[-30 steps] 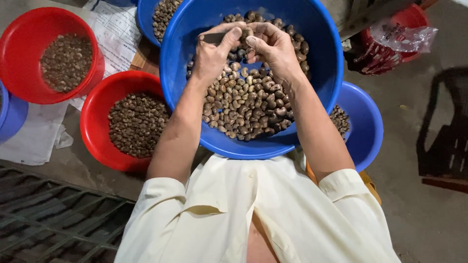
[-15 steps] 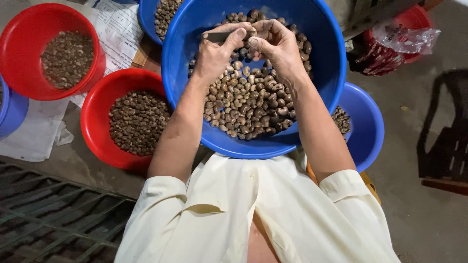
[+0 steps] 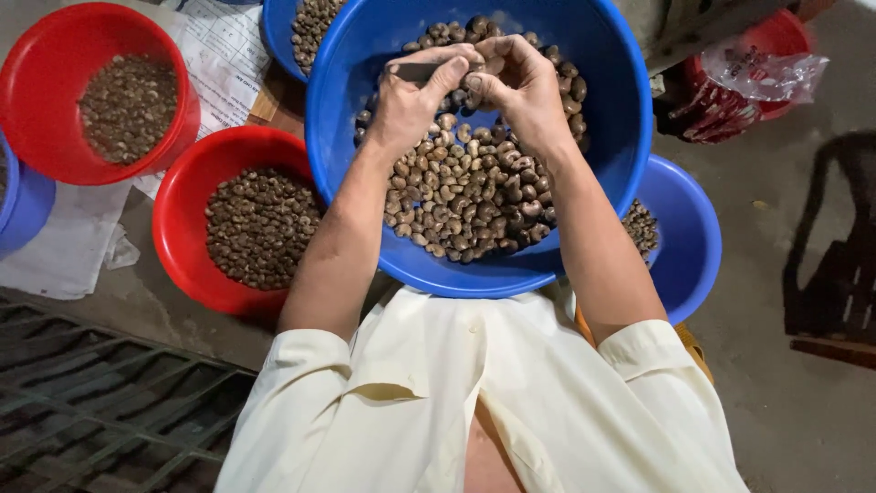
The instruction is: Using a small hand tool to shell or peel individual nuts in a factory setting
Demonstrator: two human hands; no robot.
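Note:
My left hand point(image 3: 411, 100) grips a small dark blade point(image 3: 412, 70) above a large blue basin point(image 3: 333, 155) heaped with brown nuts in their shells point(image 3: 465, 196). Just to its right, my right hand point(image 3: 525, 91) pinches a single nut point(image 3: 474, 82) at the fingertips. The thumbs of both hands meet at that nut, and the blade's tip is hidden behind the fingers. Both forearms reach out from cream sleeves over the basin's near rim.
A red bowl point(image 3: 178, 242) of smaller kernels sits left of the basin, and another red bowl point(image 3: 27, 110) stands farther left. Blue bowls point(image 3: 689, 237) lie at the right, top and left edge. Printed paper point(image 3: 219, 55), a red tub with a plastic bag point(image 3: 753, 68), a dark seat point(image 3: 830, 274) and a metal grate point(image 3: 91, 411) surround them.
My fingers have drawn closer together around the single nut. Both hands stay in the same spot over the basin.

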